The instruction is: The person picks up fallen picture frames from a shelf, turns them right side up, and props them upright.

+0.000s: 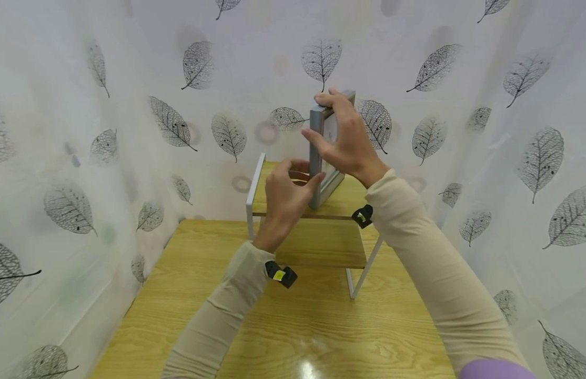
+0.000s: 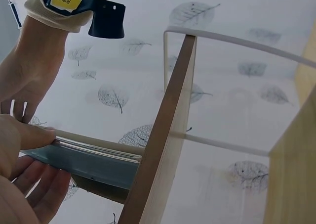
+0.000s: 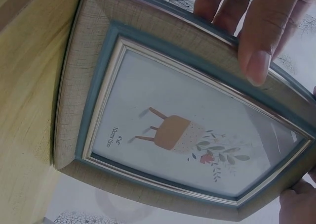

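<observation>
Standing upright on the shelf (image 1: pixel 351 196), the picture frame (image 1: pixel 314 150) fills both grips: the left hand (image 1: pixel 287 196) pinches its near side; the right hand (image 1: pixel 348 141), clasping above, hides much of the print. The right wrist view crops one corner.

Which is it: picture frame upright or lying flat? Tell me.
Upright: the picture frame rises steeply above the shelf, its front facing sideways.

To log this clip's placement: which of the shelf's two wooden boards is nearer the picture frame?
The upper board, directly beneath the picture frame; the lower board sits a level further down.
</observation>
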{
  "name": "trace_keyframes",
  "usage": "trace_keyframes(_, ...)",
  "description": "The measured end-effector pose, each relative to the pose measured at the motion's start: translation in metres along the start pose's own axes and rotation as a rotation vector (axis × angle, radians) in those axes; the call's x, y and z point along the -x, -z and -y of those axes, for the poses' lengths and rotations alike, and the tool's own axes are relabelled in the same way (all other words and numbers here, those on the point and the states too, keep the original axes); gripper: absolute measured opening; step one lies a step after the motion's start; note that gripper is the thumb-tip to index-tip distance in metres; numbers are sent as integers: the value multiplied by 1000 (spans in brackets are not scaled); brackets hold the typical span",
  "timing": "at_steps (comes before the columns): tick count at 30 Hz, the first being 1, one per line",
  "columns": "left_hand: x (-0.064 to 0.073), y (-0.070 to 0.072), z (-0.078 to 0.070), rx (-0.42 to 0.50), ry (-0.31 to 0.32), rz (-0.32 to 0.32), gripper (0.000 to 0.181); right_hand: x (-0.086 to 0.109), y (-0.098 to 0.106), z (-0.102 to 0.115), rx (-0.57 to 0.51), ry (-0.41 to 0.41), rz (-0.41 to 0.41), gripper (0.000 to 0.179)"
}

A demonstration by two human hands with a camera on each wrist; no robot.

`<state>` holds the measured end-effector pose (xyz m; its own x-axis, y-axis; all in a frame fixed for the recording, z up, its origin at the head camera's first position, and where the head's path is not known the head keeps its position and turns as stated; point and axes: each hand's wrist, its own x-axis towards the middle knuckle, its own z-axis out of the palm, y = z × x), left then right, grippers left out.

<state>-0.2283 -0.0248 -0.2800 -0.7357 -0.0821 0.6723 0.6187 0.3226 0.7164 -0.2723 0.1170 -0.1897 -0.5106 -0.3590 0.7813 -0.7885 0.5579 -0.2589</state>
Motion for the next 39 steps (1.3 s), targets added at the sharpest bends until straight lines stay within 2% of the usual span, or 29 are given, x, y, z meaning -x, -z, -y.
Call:
trace_keyframes(10,1,-8,-1,-20,-63,-22,28,2,6,-5,-80,2,12,54)
trace_keyframes(15,3,-12,-2,-38,-80,-30,27,3,8,-7,-135,25,21,53)
trace_keyframes(21,4,-16,-4,-48,-86,-32,29,4,11,-9,-166,2,53,52)
trace_keyframes(24,6,-14,-3,-35,-85,-22,27,4,12,-10,-174,2,50,51)
trace_keyframes(28,7,-7,3,-21,-83,-17,21,6,14,-13,-208,47,24,47)
trace_keyframes(31,8,-1,8,-42,-73,-15,19,7,15,-15,-241,79,13,44)
trace_keyframes(34,9,2,14,-79,-60,19,17,8,16,-17,-264,98,9,44)
trace_keyframes(39,13,3,18,-116,-19,147,21,10,19,-20,-304,133,11,43)
